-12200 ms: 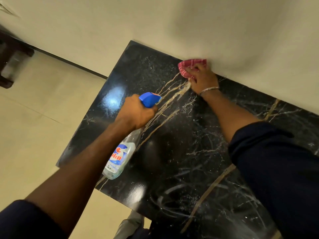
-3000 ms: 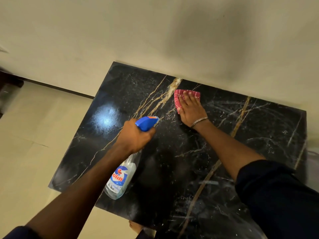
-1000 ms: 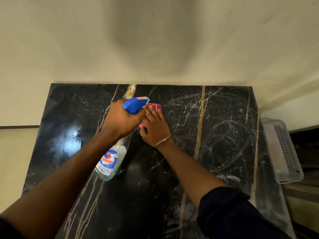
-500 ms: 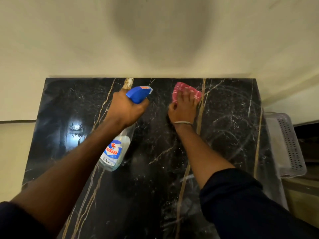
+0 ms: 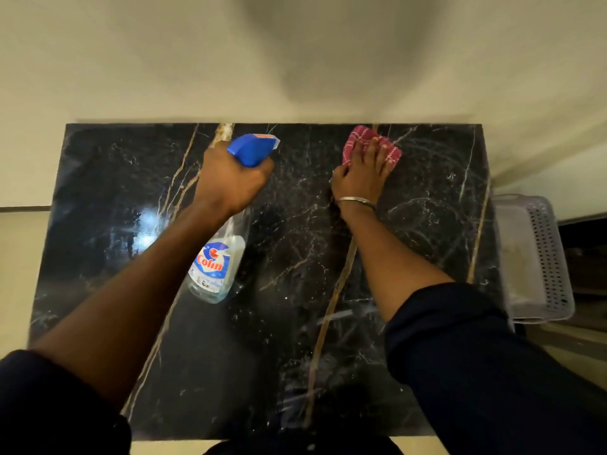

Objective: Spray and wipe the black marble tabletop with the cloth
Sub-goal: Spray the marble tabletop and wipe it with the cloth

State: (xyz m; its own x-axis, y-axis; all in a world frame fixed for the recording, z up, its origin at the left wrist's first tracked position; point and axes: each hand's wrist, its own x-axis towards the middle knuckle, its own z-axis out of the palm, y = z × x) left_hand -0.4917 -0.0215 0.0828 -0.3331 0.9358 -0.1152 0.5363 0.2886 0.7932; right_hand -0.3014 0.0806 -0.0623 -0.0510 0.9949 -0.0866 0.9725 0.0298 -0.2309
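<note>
The right hand (image 5: 361, 178) lies flat with its fingers straight and spread, pressing the pink checked cloth (image 5: 356, 137) against the black marble surface (image 5: 98, 192). The cloth sits under the fingertips and shows beyond them, at the surface's far edge by the wall. A thin metal bangle (image 5: 356, 201) circles the wrist just behind that hand. The left hand (image 5: 230, 182), well to the side of the cloth, is curled tightly round the neck of the spray bottle (image 5: 216, 264). The bottle's blue trigger head (image 5: 251, 149) sticks out past the knuckles toward the wall, and its clear body hangs below the wrist. Beyond the right hand, off the surface's edge, stands a pale perforated basket (image 5: 538, 257).
</note>
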